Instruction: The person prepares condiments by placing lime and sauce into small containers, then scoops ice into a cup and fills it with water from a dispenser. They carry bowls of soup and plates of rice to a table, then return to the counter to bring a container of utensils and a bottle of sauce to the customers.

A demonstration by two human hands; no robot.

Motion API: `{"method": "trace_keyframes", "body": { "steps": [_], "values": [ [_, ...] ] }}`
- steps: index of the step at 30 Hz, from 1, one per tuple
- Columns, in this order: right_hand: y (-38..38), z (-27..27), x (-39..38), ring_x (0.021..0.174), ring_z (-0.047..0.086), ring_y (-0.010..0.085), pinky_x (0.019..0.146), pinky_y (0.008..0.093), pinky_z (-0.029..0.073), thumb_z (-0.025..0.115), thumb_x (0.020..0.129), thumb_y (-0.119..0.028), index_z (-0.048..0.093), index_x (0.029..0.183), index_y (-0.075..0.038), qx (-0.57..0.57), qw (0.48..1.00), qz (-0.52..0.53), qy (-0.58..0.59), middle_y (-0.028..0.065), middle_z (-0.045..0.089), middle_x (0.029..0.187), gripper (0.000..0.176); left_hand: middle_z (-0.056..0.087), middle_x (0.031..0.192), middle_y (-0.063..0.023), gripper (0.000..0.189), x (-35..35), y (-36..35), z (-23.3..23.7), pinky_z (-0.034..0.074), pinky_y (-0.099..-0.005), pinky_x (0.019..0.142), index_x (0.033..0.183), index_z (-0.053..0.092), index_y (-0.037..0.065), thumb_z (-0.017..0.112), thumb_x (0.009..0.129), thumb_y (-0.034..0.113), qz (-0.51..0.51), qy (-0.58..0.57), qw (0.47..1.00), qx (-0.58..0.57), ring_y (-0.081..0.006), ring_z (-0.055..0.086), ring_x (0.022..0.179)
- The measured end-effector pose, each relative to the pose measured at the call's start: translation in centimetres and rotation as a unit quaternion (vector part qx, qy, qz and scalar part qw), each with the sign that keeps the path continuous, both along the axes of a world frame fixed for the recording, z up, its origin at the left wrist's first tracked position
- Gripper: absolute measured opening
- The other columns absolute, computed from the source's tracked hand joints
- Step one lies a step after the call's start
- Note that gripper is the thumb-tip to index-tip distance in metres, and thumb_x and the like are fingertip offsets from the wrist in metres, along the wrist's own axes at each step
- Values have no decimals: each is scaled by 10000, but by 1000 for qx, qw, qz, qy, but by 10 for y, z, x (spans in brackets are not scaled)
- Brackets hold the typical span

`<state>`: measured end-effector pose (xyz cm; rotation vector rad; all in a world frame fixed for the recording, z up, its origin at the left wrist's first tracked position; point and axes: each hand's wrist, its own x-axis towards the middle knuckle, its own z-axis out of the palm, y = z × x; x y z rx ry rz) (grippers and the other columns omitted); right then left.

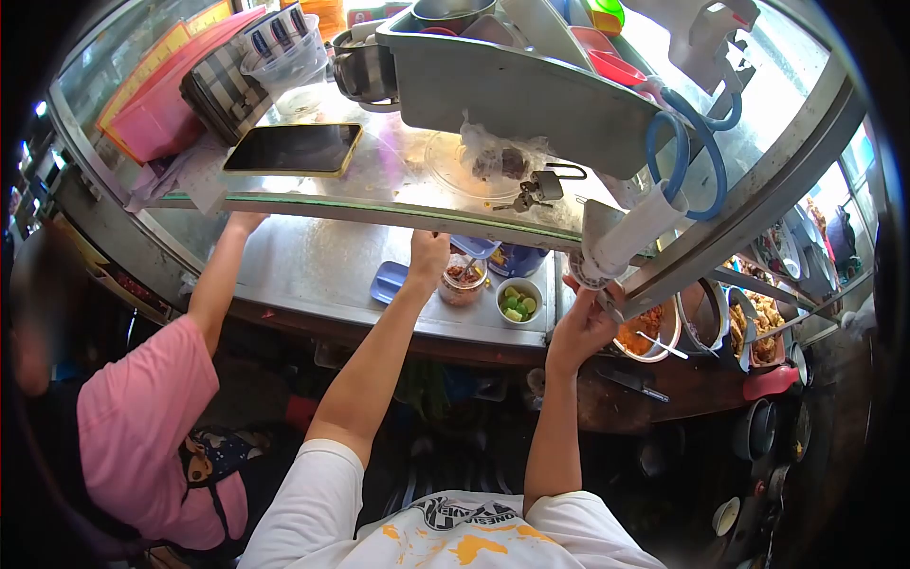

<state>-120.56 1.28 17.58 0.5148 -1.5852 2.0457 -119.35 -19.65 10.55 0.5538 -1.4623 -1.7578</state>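
Note:
My left hand (pixel 429 258) is closed in a fist under the front edge of the glass shelf. A small dark bit shows at its top, but I cannot make out what it holds. Just right of it stand a jar of red-brown sambal (pixel 464 283) and a blue lid (pixel 476 247). My right hand (pixel 585 327) is raised at the post, fingers curled around something greyish that is mostly hidden. Directly above hangs a white tube holder (pixel 633 237) with blue-handled scissors (pixel 690 156) in it. A white bowl of cut limes (pixel 518 302) sits between my hands.
At left, a person in a pink shirt (pixel 142 417) reaches under the shelf. Above lie a phone (pixel 294 149), a padlock with keys (pixel 540 190) and a large grey basin (pixel 521 85). Right of my hand stands a pot of orange-red food (pixel 645 332); a knife (pixel 630 382) lies below.

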Motion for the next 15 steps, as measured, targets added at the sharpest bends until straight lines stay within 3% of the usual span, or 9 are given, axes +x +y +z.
{"method": "trace_keyframes", "body": {
  "steps": [4, 7, 11, 13, 15],
  "values": [
    [-5, -18, -22, 705, 646, 167, 638, 266, 519, 522, 893, -15, 571, 888, 100, 167, 982, -41, 79, 117, 642, 825, 125, 608, 735, -46, 178, 11, 0, 6, 499, -252, 541, 860, 616, -36, 522, 904, 108, -7, -14, 999, 44, -106, 583, 606],
    [-13, -24, -41, 711, 641, 155, 660, 270, 514, 550, 882, -21, 584, 893, 78, 261, 963, -15, 65, 112, 651, 836, 106, 606, 697, -32, 215, 25, 0, 10, 484, -244, 540, 827, 634, -23, 515, 922, 128, -24, 5, 999, 47, -89, 573, 609],
    [-27, -65, -83, 720, 644, 180, 692, 302, 497, 564, 893, -113, 606, 904, 51, 327, 935, -68, 116, 119, 669, 789, 170, 629, 849, -67, 204, 53, 5, 15, 536, -258, 647, 970, 614, -40, 486, 935, 115, -48, -16, 998, 42, -114, 619, 703],
    [-23, -59, -86, 726, 647, 197, 702, 316, 487, 563, 902, -183, 612, 920, 39, 440, 880, -90, 152, 124, 674, 777, 228, 624, 868, -54, 221, 70, 16, 24, 523, -243, 664, 1016, 607, -42, 478, 940, 120, -39, -39, 997, 50, -92, 607, 736],
    [-11, -34, -69, 714, 651, 213, 684, 325, 484, 552, 895, -252, 628, 928, 16, 473, 880, 17, -43, 121, 675, 758, 281, 620, 875, -47, 227, 85, 21, 19, 515, -233, 677, 1039, 605, -36, 475, 942, 122, -34, -54, 997, 47, -84, 600, 752]
  ]
}}
